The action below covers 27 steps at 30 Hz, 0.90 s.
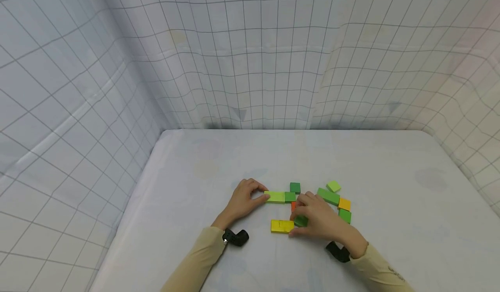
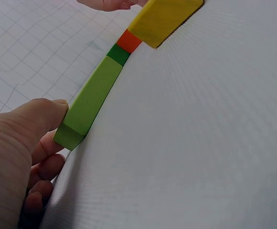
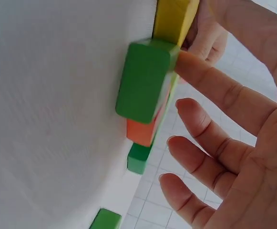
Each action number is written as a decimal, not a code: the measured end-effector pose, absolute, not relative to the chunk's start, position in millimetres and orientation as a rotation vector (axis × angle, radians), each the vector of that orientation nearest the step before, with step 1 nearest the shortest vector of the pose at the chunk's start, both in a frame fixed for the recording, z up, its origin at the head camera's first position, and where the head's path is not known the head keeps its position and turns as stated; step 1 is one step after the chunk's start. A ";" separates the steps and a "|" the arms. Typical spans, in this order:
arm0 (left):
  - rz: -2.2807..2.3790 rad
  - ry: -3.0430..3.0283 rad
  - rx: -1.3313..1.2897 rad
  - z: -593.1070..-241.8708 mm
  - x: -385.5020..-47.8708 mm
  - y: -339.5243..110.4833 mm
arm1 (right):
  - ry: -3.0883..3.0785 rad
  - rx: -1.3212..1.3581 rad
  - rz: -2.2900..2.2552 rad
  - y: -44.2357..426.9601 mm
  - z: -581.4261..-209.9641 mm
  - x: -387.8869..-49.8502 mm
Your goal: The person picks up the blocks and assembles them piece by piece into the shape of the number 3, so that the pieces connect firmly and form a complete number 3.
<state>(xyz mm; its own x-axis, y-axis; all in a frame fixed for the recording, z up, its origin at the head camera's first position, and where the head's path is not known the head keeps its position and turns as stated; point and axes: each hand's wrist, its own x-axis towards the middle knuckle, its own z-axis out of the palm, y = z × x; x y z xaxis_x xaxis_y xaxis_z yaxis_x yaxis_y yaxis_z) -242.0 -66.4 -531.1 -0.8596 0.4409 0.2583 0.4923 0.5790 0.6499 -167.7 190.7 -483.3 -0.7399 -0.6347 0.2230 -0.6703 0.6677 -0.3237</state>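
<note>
My left hand (image 1: pixel 243 198) pinches the left end of a long light green block (image 1: pixel 274 197), its thumb against the block (image 2: pixel 91 98) in the left wrist view. A short green block (image 1: pixel 290 197) adjoins that block's right end. My right hand (image 1: pixel 318 216) holds the right end of a yellow block (image 1: pixel 282 226) between thumb and index finger; its other fingers are spread in the right wrist view. A green block (image 3: pixel 144 81) stands beside the yellow block (image 3: pixel 172 19). Behind it an orange-red block (image 3: pixel 140 131) is partly hidden.
A dark green block (image 1: pixel 295 188) lies beyond the short green one. Right of my right hand are a long green block (image 1: pixel 328 196), a light green block (image 1: pixel 333 186), an orange-yellow block (image 1: pixel 344 204) and a green block (image 1: pixel 345 215). Grid-patterned curtains (image 1: pixel 250 66) surround the white table (image 1: pixel 187 166).
</note>
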 end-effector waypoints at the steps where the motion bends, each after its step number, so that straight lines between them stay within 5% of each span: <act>1: -1.158 -2.732 -0.810 -531.2 -241.9 -66.3 | -2.773 1.083 0.625 193.4 -482.8 -168.2; 7: -1.150 -2.722 -0.835 -530.7 -242.0 -66.0 | -2.709 0.909 0.720 223.7 -476.4 -166.5; 16: -1.139 -2.726 -0.834 -531.1 -242.1 -66.7 | -3.005 0.294 0.634 275.2 -473.7 -148.9; 27: -1.143 -2.724 -0.821 -533.1 -243.4 -67.0 | -3.108 0.223 0.792 282.0 -485.8 -142.4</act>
<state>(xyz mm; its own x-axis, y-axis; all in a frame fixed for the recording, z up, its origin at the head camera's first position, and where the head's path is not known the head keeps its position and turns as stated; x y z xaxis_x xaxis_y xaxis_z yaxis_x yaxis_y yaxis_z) -243.4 -67.0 -533.1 -0.8538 0.4470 0.2668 0.5035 0.5790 0.6413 -142.4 282.0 -485.8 -0.9877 -0.1517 -0.0368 -0.1156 0.8692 -0.4807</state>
